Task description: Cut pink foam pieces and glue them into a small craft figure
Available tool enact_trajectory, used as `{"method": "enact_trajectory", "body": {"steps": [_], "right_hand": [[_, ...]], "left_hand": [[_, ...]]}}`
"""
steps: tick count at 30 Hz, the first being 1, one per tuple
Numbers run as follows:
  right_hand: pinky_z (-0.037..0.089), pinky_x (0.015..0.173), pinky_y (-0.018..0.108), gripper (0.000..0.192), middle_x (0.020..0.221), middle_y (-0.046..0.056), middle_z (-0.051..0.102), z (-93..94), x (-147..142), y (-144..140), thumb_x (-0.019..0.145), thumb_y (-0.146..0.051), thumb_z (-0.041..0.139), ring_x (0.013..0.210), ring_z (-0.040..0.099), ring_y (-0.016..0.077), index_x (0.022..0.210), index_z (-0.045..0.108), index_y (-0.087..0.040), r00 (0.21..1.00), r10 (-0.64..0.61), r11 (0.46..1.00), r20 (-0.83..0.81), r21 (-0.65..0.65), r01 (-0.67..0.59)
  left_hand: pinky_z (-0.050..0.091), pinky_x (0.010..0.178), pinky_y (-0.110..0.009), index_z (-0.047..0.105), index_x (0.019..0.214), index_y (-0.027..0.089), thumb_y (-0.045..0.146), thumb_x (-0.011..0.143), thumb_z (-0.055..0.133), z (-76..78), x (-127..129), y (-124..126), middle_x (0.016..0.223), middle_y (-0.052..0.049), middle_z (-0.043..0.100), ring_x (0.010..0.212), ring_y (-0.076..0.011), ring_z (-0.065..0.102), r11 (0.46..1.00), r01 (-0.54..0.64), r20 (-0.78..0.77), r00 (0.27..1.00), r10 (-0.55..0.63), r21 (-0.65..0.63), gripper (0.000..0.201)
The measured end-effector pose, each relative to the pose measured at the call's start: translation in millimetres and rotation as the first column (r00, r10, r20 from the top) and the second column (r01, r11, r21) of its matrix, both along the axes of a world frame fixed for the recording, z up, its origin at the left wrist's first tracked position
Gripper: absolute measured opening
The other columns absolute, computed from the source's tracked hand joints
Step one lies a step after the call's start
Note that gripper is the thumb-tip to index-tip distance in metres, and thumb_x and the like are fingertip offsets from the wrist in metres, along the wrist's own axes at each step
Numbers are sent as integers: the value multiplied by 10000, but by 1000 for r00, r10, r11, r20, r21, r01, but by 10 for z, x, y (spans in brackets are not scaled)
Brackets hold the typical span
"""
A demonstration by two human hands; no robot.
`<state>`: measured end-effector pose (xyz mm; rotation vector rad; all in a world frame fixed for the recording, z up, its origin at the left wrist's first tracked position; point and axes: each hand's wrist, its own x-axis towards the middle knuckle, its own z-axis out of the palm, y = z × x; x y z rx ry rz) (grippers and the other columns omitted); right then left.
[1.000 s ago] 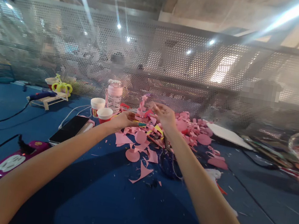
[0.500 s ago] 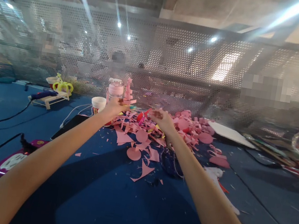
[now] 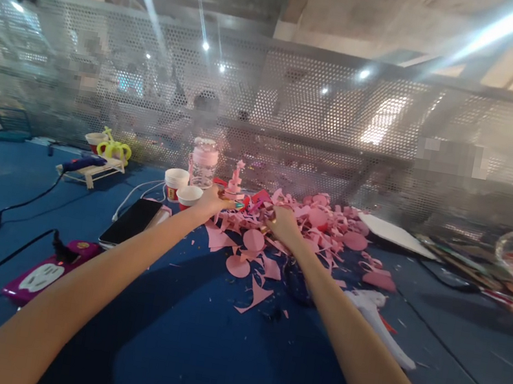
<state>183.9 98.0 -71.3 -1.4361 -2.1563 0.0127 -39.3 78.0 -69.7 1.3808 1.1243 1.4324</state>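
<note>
Half a second ago the left hand point(image 3: 210, 200) held the small pink tiered paper piece point(image 3: 235, 183) up in front of the pink-lidded bottle point(image 3: 203, 163); now the piece sits lower, just above centre of the frame, level with the heap of pink paper scraps point(image 3: 314, 225), the left hand closed on its base. The right hand point(image 3: 283, 221) has dropped into the scraps, fingers curled shut; what it grips, if anything, cannot be told. The view has shifted a little, so the paper cups point(image 3: 182, 186) and black phone point(image 3: 132, 222) lie clear of the left arm. The blue tabletop point(image 3: 209, 354) fills the lower frame. Motion blur smears the scraps, and people behind the perforated screen point(image 3: 300, 107) are indistinct.
</note>
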Motion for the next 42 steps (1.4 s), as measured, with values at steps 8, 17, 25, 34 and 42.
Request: {"method": "enact_trajectory", "body": {"steps": [8,17,25,34,42], "right_hand": [[484,587,275,598,726,26,657,291,178,35,740,-231,515,647,620,172,1301,348,-114,923,5,1000,-386,17,1],[474,447,206,524,656,-55,626,416,11,-141,642,-158,598,480,563,105,1139,457,-240,488,72,944,-870,-99,-315],[547,549,243,174,679,-35,649,559,-37,-247,752,-173,612,556,638,112,864,486,-214,261,-133,918,-956,-218,-331],[449,424,149,189,773,39,696,668,13,-354,899,-204,416,471,554,66,804,574,-163,237,-308,833,-921,-382,-401],[477,526,194,175,592,16,630,560,43,-270,825,-108,447,473,539,90,688,537,-169,280,-348,830,-895,-433,-353]], "left_hand": [[506,824,-348,654,800,99,85,510,811,64,42,-56,768,-74,700,781,-182,663,962,250,86,967,-242,-110,330],[498,884,-372,655,867,97,58,553,791,41,56,-46,800,-97,708,878,-211,663,943,317,137,943,-303,-97,344],[506,869,-378,679,870,112,96,540,800,97,46,-65,787,-78,713,887,-227,658,949,306,63,951,-302,-80,351],[525,824,-361,684,829,106,96,509,817,105,58,-102,749,-81,705,851,-225,662,959,274,44,961,-272,-75,347],[513,848,-376,687,829,106,62,497,812,135,64,-144,782,-90,712,865,-227,661,950,290,56,957,-285,-113,357]]}}
